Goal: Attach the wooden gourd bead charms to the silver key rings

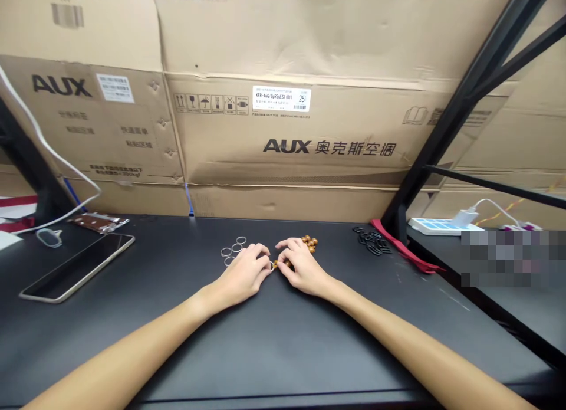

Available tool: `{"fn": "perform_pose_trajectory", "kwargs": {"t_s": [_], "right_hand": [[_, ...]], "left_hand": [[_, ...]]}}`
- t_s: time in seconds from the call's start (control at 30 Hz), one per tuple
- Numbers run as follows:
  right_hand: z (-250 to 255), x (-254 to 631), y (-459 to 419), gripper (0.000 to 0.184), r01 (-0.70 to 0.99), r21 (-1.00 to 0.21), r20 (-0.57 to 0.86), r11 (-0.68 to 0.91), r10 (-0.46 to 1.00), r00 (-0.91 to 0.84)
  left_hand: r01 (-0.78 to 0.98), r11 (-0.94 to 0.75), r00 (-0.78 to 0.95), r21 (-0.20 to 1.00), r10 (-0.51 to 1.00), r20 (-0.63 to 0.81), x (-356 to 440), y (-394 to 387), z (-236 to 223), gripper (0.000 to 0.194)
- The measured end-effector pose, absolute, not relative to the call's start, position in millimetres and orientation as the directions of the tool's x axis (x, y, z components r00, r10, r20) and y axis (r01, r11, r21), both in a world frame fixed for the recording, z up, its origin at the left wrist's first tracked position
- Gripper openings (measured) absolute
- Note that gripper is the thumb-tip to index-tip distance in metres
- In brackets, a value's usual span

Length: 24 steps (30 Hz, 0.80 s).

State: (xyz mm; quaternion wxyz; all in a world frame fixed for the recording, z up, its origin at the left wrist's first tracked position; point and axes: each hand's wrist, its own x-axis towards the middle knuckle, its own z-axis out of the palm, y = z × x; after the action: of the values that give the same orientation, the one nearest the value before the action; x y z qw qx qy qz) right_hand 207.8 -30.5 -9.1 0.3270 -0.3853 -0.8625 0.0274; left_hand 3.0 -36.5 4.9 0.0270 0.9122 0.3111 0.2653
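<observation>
My left hand (248, 271), fingers bent together, pinches a thin silver metal ring (272, 266) just above the black table. Beside it, several more silver rings (236, 248) lie flat. Facing it, my right hand (304, 268) has curled fingers, with the thumb and index finger at a small golden-brown bead (276, 263) that touches or nearly touches the held ring. Behind my right hand is a cluster of round, shiny golden-brown beads (310, 241), partly hidden by the fingers.
A pile of black rings or clips (372, 241) lies at the right, by a red strap (404, 248) and a black metal frame (400, 212). On the left are a phone (79, 267), a brown packet (98, 222) and a white cable (48, 150). Cardboard (283, 203) stands behind the table.
</observation>
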Motion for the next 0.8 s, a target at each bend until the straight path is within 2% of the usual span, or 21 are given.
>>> {"fn": "perform_pose_trajectory", "kwargs": {"t_s": [0.2, 0.47, 0.6, 0.8], "right_hand": [[-8.1, 207.0, -32.5, 0.013, 0.604, -0.312, 0.541, 0.733, 0.66, -0.522], [-7.8, 207.0, -32.3, 0.013, 0.672, -0.261, 0.538, 0.693, 0.683, -0.495], [-7.6, 207.2, -33.3, 0.013, 0.636, -0.276, 0.545, 0.721, 0.662, -0.515], [-7.4, 206.9, -32.9, 0.013, 0.623, -0.276, 0.542, 0.732, 0.654, -0.528]], "left_hand": [[0.562, -0.788, 0.646, 0.252, 0.609, 0.46, 3.0, -38.0, 4.4, 0.013], [0.561, -0.805, 0.672, 0.191, 0.578, 0.463, 3.8, -36.2, 6.2, 0.018], [0.569, -0.792, 0.655, 0.22, 0.598, 0.462, 2.9, -37.3, 6.0, 0.013], [0.539, -0.817, 0.669, 0.202, 0.562, 0.487, 3.3, -36.2, 5.1, 0.02]]}}
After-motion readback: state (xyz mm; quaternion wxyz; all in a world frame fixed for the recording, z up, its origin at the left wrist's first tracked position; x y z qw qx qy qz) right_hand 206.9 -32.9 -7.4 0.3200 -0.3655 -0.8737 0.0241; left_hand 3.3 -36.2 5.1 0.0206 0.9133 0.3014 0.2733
